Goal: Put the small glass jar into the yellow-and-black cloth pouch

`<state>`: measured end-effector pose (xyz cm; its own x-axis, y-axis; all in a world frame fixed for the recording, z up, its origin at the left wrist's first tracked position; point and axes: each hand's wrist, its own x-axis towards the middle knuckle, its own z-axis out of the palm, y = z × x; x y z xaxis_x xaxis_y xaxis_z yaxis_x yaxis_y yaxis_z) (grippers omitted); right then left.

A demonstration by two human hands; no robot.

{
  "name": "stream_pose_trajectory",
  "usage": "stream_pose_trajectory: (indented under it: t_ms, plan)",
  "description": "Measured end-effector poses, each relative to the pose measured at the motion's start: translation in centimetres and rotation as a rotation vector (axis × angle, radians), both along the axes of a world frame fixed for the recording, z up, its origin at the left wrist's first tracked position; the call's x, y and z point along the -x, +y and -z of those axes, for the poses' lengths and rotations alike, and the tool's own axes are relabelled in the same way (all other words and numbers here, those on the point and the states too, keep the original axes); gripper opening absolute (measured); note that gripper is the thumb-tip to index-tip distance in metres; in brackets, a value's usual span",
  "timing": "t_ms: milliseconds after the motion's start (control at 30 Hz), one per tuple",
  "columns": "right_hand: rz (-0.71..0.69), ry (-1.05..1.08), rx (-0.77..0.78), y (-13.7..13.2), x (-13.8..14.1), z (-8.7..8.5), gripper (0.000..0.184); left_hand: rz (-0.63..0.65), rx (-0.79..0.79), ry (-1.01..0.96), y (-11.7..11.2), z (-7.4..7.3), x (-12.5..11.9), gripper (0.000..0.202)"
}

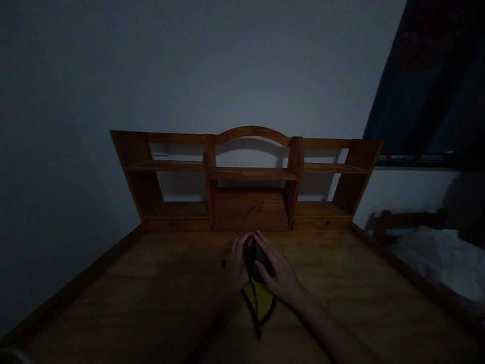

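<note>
Your left hand (235, 268) and right hand (279, 277) both clasp a small dark object (258, 259), fingers curled around it, over a yellow pouch (260, 302) lying on the wooden desk (151, 283).

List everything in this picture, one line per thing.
dark object: 1, black, too dim to identify, mid-desk between both hands
pouch: 1, yellow with black edging, flat on the desk under the hands
desk: 1, brown wood, fills the foreground
shelf unit: 1, brown wood, at the desk's back against the wall
curtain: 1, dark, upper right
bedding: 1, white, right of the desk
left hand: 1, grips the dark object's left side
right hand: 1, laid over its right side
</note>
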<state>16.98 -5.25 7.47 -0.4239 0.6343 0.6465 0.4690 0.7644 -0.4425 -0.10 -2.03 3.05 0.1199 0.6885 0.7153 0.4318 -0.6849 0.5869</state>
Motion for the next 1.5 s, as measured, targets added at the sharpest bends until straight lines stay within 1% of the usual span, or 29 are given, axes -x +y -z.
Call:
stream_pose_trajectory:
  t_ms: [167,267,433,567,700,800,933,1033,1100,1200,1333,1400,1500]
  plan:
    - [-0.014,-0.018,-0.004,-0.4,0.0,-0.2,0.064,-0.007,0.041,0.001,-0.2,-0.1,-0.1,0.052]
    - [-0.027,-0.03,-0.033,-0.6,0.0,-0.3,0.061,-0.017,0.06,0.014,-0.4,-0.3,-0.4,0.05]
    - [-0.044,-0.007,-0.05,-0.4,-0.2,-0.3,0.057,0.015,0.03,0.051,-0.6,-0.3,-0.3,0.058]
    - [-0.065,0.027,-0.043,-0.3,-0.2,-0.5,0.056,0.002,0.003,0.073,-0.9,-0.6,-0.2,0.062]
    - [-0.051,0.014,-0.019,-0.3,-0.1,-0.5,0.061,-0.027,0.018,0.051,-1.1,-0.9,-0.3,0.061]
    - [-0.033,-0.004,-0.044,-0.2,0.0,-0.3,0.067,-0.036,0.044,0.04,-1.2,-1.0,-0.4,0.062]
    - [-0.014,-0.025,-0.09,0.0,0.2,-0.1,0.067,-0.055,0.036,0.022,-1.2,-0.8,-0.5,0.064]
    - [-0.015,-0.017,-0.138,0.1,0.3,0.0,0.066,-0.083,0.054,0.01,-0.9,-0.4,-0.4,0.073]
    - [-0.03,-0.016,-0.165,0.2,0.1,0.1,0.062,-0.11,0.046,0.003,-0.5,-0.1,-0.4,0.079]
    - [-0.076,-0.041,-0.188,0.3,-0.1,0.2,0.054,-0.17,0.034,-0.023,0.2,0.3,-0.5,0.074]
    - [-0.117,-0.089,-0.211,0.4,-0.5,0.3,0.052,-0.24,0.02,-0.045,1.0,0.7,-0.5,0.061]
    - [-0.118,-0.094,-0.215,0.4,-0.5,0.4,0.053,-0.231,0.01,-0.062,1.1,0.8,-0.5,0.06]
    - [-0.115,-0.083,-0.19,0.4,-0.2,0.5,0.055,-0.172,0.003,-0.124,1.2,0.8,-0.3,0.059]
